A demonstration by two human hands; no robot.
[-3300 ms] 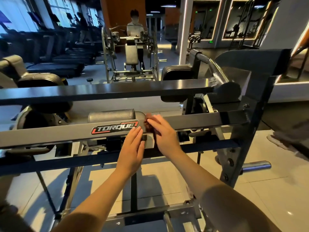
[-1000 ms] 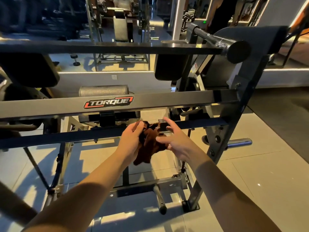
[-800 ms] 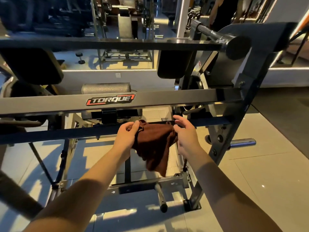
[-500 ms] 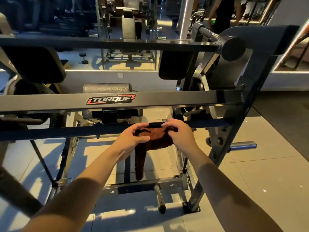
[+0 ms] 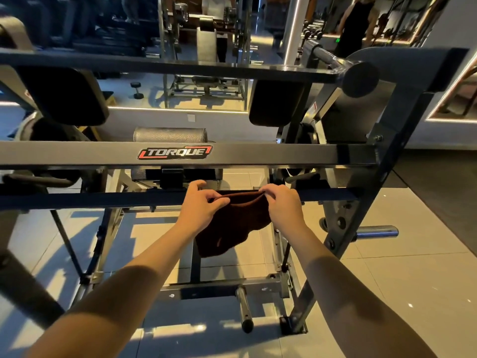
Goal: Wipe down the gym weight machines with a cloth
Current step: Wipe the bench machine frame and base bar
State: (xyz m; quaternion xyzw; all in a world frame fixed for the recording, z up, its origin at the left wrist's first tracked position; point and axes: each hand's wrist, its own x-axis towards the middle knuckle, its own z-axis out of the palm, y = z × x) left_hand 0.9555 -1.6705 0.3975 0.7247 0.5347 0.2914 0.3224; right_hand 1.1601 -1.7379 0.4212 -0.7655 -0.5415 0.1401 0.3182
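1. Our left hand (image 5: 200, 210) pinches the upper left edge of the brown cloth (image 5: 235, 228), thumb and fingers (image 5: 218, 201) curled onto the fabric.
2. Our right hand (image 5: 282, 208) pinches the upper right edge, its fingers (image 5: 268, 191) folded over the hem.
3. The cloth is stretched between the two sets of fingers, and the rest droops below them, clear of the tiled floor (image 5: 387, 280).
4. The dark lower crossbar (image 5: 103, 200) runs directly behind the fingers. We cannot tell whether the cloth touches it.
5. Above the fingers sits the grey crossbar (image 5: 284, 155). Its TORQUE badge (image 5: 175, 152) lies up and left of the left fingers.
6. Well below the fingers, a steel peg (image 5: 244, 310) juts from the base frame towards us.
7. A second peg (image 5: 376, 231) projects from the upright, well to the right of the right fingers.
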